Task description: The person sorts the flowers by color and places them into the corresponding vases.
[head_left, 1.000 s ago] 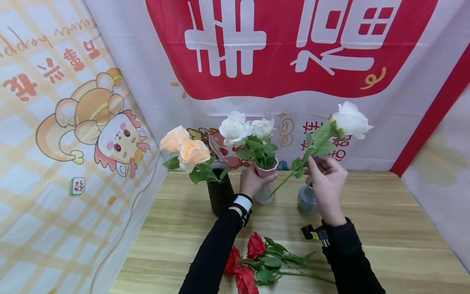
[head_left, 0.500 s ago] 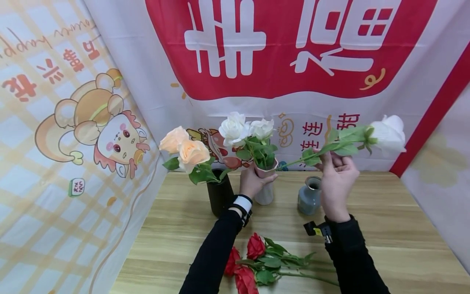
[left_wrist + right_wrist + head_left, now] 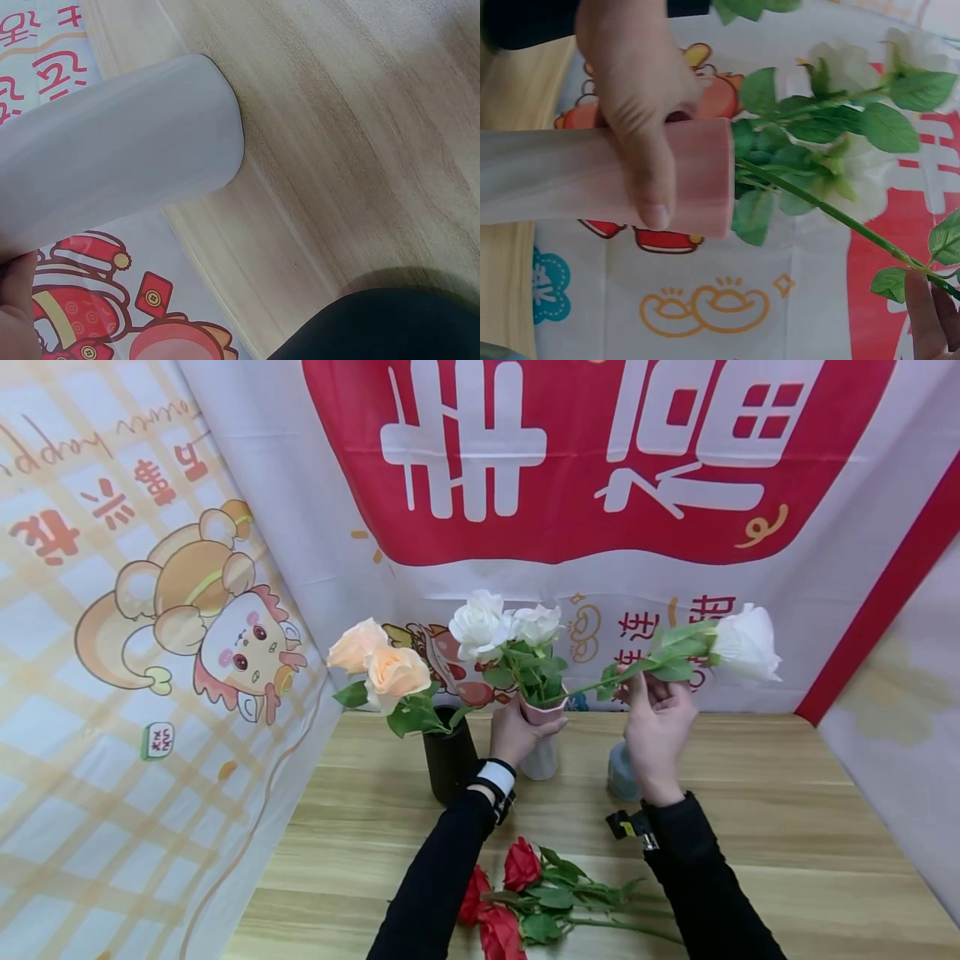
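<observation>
The pink vase [image 3: 542, 739] is taken as landmark; it stands on the worktop [image 3: 750, 827] and already carries two white roses [image 3: 502, 622]. The left hand [image 3: 517, 727] is wrapped around its upper part just below the rim (thumb across the front in the right-wrist view), so that grip is clamped on the vase. The right hand [image 3: 658, 718], to the right of the vase, pinches the stem of a third white rose [image 3: 746, 643] held nearly level, its cut end reaching the vase mouth among the leaves.

Risks, as judged:
- The stem end may catch on the foliage already in the mouth and miss the opening.
- A sideways push could tip the narrow vase if the left grip loosens.
- The grey-blue vase [image 3: 621, 772], just right of the landmark and under the right wrist, could be knocked.
- The two seated roses may be dislodged.
</observation>
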A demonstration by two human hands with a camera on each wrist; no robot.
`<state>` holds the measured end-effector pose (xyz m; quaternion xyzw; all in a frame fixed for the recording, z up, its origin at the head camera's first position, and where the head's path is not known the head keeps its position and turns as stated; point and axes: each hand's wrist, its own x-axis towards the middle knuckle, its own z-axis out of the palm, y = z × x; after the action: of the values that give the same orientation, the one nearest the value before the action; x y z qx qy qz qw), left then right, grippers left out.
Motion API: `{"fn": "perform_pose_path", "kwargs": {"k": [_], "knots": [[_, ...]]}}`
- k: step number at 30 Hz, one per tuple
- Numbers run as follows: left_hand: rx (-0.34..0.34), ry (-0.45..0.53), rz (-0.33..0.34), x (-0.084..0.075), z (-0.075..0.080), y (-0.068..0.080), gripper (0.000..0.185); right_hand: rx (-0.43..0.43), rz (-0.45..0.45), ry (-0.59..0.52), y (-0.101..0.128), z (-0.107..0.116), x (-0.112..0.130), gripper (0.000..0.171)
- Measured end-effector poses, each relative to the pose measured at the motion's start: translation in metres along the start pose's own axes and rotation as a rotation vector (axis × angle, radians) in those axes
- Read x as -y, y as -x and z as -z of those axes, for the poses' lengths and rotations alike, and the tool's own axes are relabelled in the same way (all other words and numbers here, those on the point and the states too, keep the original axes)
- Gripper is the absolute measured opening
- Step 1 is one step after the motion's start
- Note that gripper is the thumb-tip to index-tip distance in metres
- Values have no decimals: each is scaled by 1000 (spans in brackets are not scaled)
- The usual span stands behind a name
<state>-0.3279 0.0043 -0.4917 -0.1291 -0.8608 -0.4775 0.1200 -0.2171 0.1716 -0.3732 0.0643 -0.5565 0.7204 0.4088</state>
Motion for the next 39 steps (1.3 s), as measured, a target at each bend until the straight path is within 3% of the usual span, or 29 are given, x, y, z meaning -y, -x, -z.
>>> {"fn": "perform_pose_path", "kwargs": {"k": [11,16,23,26,32,39], "knots": [[-31,-17,-71,6,-2,-2,77,177,-31,124,11,-21,1,20],[-43,-28,-117,7,-1,-2,75,275,16,156,15,-28,-20,19],[-53,-58,-87,8,-1,-1,57,368,157,406,22,-36,-49,28],[-41,-112,-89,7,-1,-2,58,419,228,492,21,-40,-53,24],[-11,-268,-166,4,3,-1,62,467,316,570,10,-49,-54,10],[-13,-200,-174,6,3,-2,62,511,325,606,2,-54,-55,7]]}}
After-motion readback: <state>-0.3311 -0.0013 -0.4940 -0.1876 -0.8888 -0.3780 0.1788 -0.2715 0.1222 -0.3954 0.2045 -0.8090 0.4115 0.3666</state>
